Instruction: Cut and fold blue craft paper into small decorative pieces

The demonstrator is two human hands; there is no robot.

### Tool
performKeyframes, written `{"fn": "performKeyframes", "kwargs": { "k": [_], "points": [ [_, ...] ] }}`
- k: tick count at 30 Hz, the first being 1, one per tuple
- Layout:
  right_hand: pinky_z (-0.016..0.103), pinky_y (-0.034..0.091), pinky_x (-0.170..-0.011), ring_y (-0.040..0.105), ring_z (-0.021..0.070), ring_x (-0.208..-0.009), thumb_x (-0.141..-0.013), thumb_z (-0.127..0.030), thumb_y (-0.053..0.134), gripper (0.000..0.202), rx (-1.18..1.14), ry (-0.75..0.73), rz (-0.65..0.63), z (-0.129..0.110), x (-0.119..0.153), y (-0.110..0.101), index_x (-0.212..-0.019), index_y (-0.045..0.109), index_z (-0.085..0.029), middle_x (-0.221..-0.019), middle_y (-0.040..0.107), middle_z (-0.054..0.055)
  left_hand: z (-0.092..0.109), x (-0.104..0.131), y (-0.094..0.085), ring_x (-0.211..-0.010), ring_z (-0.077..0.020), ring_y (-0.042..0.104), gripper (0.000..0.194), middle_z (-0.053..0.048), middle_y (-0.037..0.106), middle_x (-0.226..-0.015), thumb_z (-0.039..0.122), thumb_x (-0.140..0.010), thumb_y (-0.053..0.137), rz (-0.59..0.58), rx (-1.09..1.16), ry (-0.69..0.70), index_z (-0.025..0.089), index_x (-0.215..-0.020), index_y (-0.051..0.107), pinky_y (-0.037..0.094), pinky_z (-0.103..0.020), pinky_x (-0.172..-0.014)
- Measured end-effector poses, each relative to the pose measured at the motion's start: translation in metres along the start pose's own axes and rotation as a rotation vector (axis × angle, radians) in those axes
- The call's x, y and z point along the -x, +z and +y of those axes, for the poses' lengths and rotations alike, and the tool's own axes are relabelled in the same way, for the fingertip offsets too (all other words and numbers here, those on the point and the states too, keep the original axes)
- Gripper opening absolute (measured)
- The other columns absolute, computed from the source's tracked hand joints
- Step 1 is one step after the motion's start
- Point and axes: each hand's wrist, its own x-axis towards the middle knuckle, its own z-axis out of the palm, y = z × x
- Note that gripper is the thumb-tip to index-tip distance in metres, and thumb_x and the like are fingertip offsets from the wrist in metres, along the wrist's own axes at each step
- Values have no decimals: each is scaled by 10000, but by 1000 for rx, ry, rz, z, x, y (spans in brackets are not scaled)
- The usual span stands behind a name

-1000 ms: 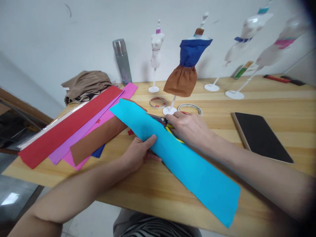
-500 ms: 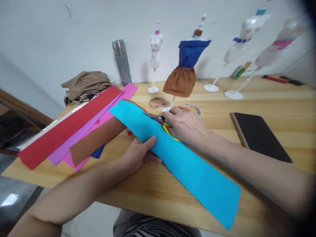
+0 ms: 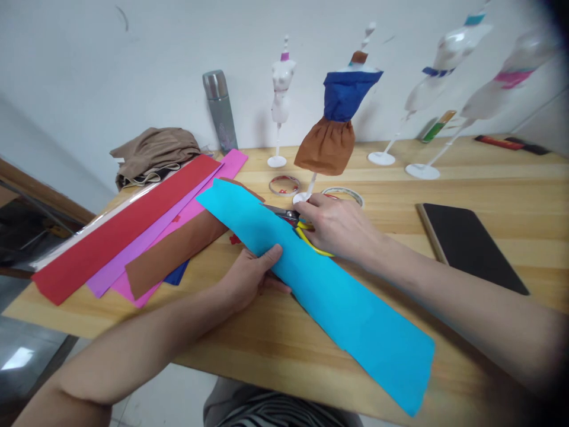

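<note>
A long strip of bright blue crepe paper (image 3: 338, 302) slants across the front of the table. My left hand (image 3: 253, 276) is closed on its near edge, thumb on top and fingers underneath. In my right hand (image 3: 340, 225) is a pair of scissors (image 3: 284, 213) with yellow handles, the fingers wrapped round the grips. The blades point left at the paper's far edge; how far they are apart is hard to see. Just behind my right hand stands a dress form (image 3: 344, 98) in a blue paper top and a brown gathered paper skirt.
Red crepe paper (image 3: 128, 225), purple, pink and brown sheets (image 3: 178, 255) lie at the left, near folded brown cloth (image 3: 153, 151) and a flask (image 3: 221, 112). Tape rolls (image 3: 284, 185) lie mid-table. More dress forms (image 3: 281, 89) stand behind; a dark phone-like slab (image 3: 471, 246) lies right.
My right hand and the scissors have shifted slightly to the right, the blade tips drawing back toward the paper's far edge. My left hand has stayed in place on the paper.
</note>
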Motion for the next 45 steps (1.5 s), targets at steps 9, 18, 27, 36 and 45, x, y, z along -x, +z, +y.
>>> {"fn": "performKeyframes", "kwargs": {
  "k": [9, 18, 27, 36, 45],
  "points": [
    [348, 354, -676, 746, 335, -1051, -1066, -258, 467, 365, 34, 18, -24, -3, -13, 3, -1295, 730, -153, -1256, 766, 196, -1, -1, -3, -867, -295, 809, 206, -143, 847, -1137, 323, -943, 806, -14, -10, -12, 192, -1101, 791, 633, -333, -580],
    [366, 416, -692, 769, 341, -1025, -1062, -223, 448, 385, 86, 1, -67, -4, -13, 1, -1301, 739, -144, -1258, 790, 201, 1, -2, -2, -810, -261, 812, 234, -147, 852, -1054, 321, -913, 853, -30, 21, -17, 150, -1056, 783, 637, -291, -545],
    [349, 407, -699, 754, 316, -972, -1079, -212, 419, 394, 50, 28, -42, -4, -12, 2, -1323, 727, -173, -1231, 783, 197, -1, -1, -2, -815, -276, 809, 203, -141, 849, -1070, 309, -938, 815, -15, 4, -6, 166, -1076, 777, 627, -302, -547],
    [359, 449, -756, 743, 333, -1038, -1064, -237, 447, 405, 21, 25, -1, -7, -17, 0, -1355, 708, -135, -1248, 762, 225, -1, 0, 0, -768, -245, 794, 179, -146, 847, -1073, 270, -945, 798, -15, 14, 3, 153, -1077, 768, 633, -291, -530],
    [350, 394, -694, 778, 363, -1006, -1073, -226, 445, 369, 40, 63, -65, -3, -17, 3, -1304, 723, -152, -1211, 804, 214, -1, -1, -3, -806, -248, 795, 306, -145, 850, -1092, 320, -905, 849, -37, 3, -16, 154, -1140, 746, 636, -283, -546]
  ]
}}
